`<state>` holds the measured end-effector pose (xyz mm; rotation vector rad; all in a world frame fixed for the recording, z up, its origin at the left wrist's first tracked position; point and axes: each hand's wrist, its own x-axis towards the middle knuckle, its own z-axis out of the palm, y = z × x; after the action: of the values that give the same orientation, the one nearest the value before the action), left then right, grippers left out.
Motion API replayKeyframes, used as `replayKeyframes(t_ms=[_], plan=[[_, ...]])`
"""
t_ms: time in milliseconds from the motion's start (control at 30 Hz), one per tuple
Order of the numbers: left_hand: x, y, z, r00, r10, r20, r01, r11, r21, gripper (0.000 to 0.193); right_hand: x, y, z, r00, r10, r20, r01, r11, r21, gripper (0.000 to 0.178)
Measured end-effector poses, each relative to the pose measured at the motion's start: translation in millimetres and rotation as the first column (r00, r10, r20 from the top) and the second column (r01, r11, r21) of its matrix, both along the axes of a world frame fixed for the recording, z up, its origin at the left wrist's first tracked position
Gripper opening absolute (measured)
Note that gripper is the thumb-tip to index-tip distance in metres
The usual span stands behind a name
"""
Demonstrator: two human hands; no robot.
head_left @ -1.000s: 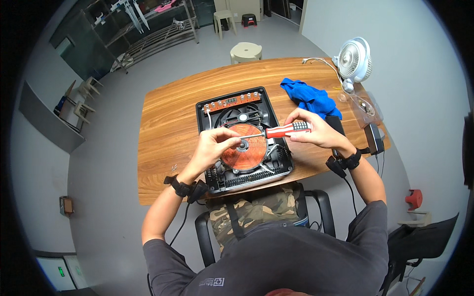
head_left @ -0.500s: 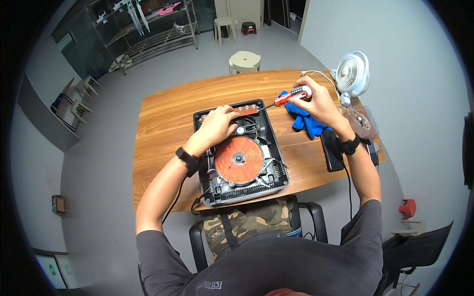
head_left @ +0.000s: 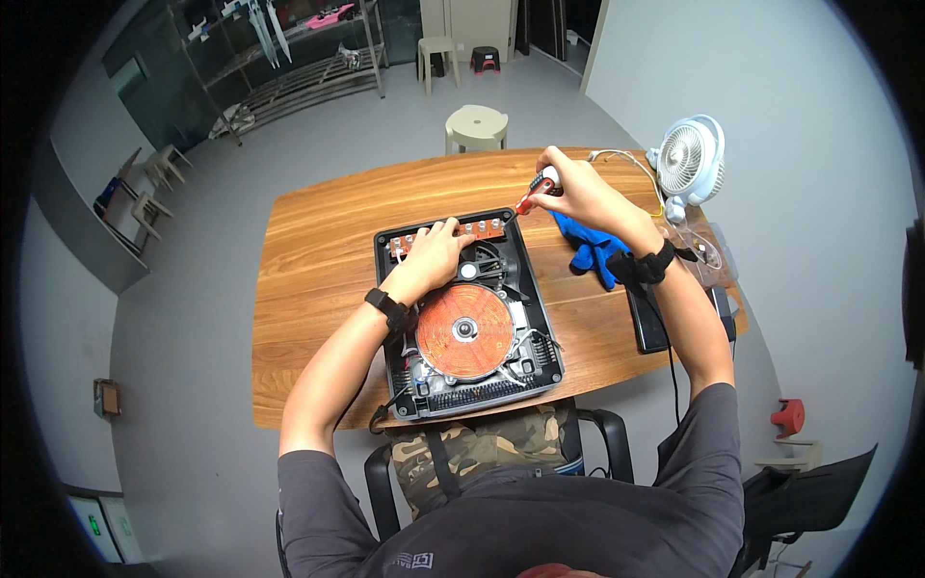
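An opened induction cooker with a black case (head_left: 551, 374) lies at the table's near edge, its round copper coil (head_left: 441, 332) and small fan (head_left: 489, 268) exposed. Along its far side runs a narrow orange-brown circuit board (head_left: 491, 230) with several silver buttons. My left hand (head_left: 434, 254) lies on that board with fingers stretched out, covering part of it. In my right hand (head_left: 582, 193) is a red, black and white screwdriver (head_left: 538, 192), tilted down toward the board's right end at the case's far right corner. Its tip is too small to make out.
A blue cloth (head_left: 595, 252) lies right of the cooker. Beyond it are a black phone-like slab (head_left: 647, 323), white cables (head_left: 617, 154) and a small white fan (head_left: 689, 159) at the table's right end. A cord (head_left: 378, 416) leaves the cooker's near left corner.
My right hand has moved left and nearer the cooker, and the screwdriver stands steeper at the far right corner. My left hand has shifted slightly right along the board.
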<state>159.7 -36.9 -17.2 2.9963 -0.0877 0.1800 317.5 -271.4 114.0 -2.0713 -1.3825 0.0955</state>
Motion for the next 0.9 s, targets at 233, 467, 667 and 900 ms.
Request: replayKeyframes(t_ms=[233,467,667,900], plan=[[-1,-4,-3,1.0,0.012,0.028,-0.012,1.0,0.004,0.048,3,11,-2,0.999,0.033,0.041,-0.031,0.998,-0.06,0.044],[-1,-3,-9,0.998,-0.007,0.058,0.003,0.997,0.072,0.053,5,15,-3,0.996,0.064,0.063,-0.06,0.996,-0.063,0.044],[-1,-5,-6,1.0,0.0,0.025,-0.002,0.997,0.083,0.052,5,18,-4,0.996,0.089,0.023,-0.087,0.994,-0.063,0.042],[1,-4,-10,0.999,-0.009,0.036,0.005,0.996,0.091,0.051,5,25,-1,0.992,0.12,0.038,-0.116,0.99,-0.083,0.041]])
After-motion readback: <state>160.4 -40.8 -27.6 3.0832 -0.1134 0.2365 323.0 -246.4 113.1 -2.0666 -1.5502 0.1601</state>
